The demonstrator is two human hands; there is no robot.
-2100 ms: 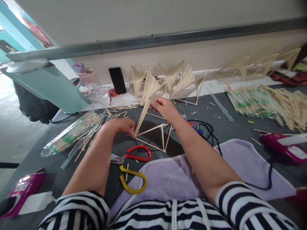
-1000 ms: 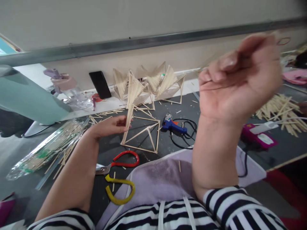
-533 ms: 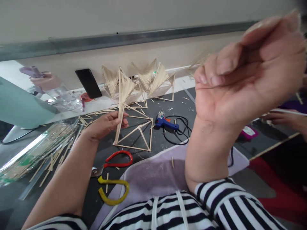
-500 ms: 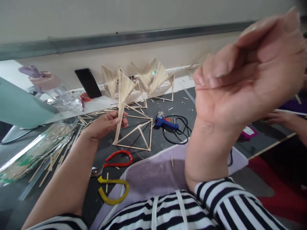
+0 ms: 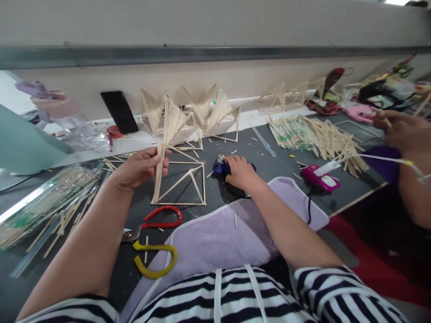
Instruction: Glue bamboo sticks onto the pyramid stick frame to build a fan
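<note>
Left hand (image 5: 143, 166) pinching one side of a stick frame (image 5: 175, 184) on the table (image 5: 249, 154), right hand (image 5: 241, 174) wrapped over a blue glue gun (image 5: 220, 167) near the frame, scissors (image 5: 156, 225) in front, phone (image 5: 120, 112) propped behind

The stick frame (image 5: 157, 183) is tan, the glue gun (image 5: 221, 168) (what shows) seemingly blue, the sleeves (image 5: 333, 287) striped.

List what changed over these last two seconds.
Right hand let go of the stick frame, swung up, then came down onto the glue gun; its grip is partly hidden. Left hand moved from the frame's near corner up its slatted side, holding it. Scissors and phone stayed put.
</note>
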